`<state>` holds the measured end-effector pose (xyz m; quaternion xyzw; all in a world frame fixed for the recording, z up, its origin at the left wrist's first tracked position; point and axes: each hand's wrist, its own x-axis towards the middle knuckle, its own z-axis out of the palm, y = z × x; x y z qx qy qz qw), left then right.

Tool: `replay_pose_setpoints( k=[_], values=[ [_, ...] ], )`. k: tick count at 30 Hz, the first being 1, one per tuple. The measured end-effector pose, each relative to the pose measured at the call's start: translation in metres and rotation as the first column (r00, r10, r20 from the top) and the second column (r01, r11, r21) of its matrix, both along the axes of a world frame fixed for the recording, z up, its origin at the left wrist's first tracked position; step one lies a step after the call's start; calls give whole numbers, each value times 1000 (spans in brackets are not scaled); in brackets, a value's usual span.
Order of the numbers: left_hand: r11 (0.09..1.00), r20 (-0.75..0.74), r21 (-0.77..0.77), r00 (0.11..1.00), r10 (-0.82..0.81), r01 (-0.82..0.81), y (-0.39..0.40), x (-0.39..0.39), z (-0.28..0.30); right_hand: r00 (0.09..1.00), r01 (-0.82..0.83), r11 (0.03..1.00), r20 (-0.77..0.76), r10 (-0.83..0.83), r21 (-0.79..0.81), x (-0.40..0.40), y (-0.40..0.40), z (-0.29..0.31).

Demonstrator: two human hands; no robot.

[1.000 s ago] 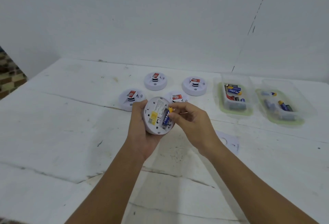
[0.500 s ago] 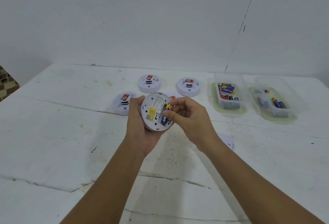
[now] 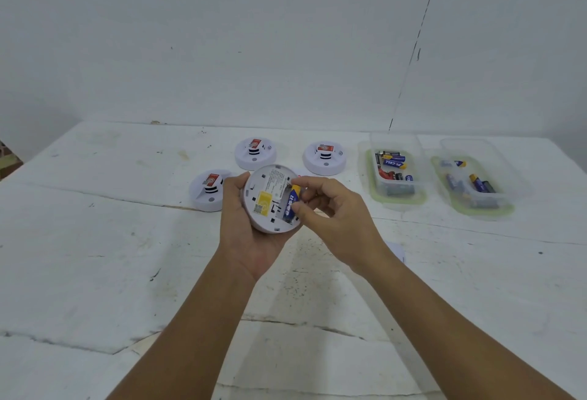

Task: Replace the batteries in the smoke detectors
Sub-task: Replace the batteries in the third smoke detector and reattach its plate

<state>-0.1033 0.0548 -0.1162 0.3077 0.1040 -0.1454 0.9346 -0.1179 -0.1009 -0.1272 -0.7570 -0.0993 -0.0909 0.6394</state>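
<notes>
My left hand (image 3: 251, 234) grips a round white smoke detector (image 3: 265, 199) above the table, its back turned up toward me with a yellow label showing. In its open compartment lies a blue and yellow battery (image 3: 291, 202). My right hand (image 3: 333, 212) pinches that battery between thumb and fingertips. Three more white detectors rest face up on the table: one at the left (image 3: 208, 190), one behind (image 3: 255, 153), one at the back right (image 3: 324, 158). Another detector behind my hands is mostly hidden.
Two clear plastic boxes hold loose batteries at the right: the nearer box (image 3: 395, 171) and the farther box (image 3: 476, 180). A white detector cover (image 3: 397, 250) lies on the table by my right wrist. The white table (image 3: 95, 240) meets a white wall behind.
The view shifted so everything sits a little further left. My right hand's fingers moved along the battery, which now lies more visibly in the compartment. My left hand keeps holding the detector.
</notes>
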Motion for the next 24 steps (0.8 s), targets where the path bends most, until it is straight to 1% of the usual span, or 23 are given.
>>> replay_pose_setpoints(
  k=[5,9,17,24],
  values=[
    [1000,38,-2,999,-27,27,-2,-2,3,999,-19,998,-33,21,55,1,-2,6],
    [999,62,-7,997,-44,45,0,-3,4,999,-26,995,-30,29,101,-1,0,8],
    [997,78,-24,994,-75,77,6,-4,3,999,-20,994,-28,23,103,-3,5,8],
    [995,90,-45,992,-85,90,12,-1,3,999,28,996,-23,-27,80,-2,14,8]
  ],
)
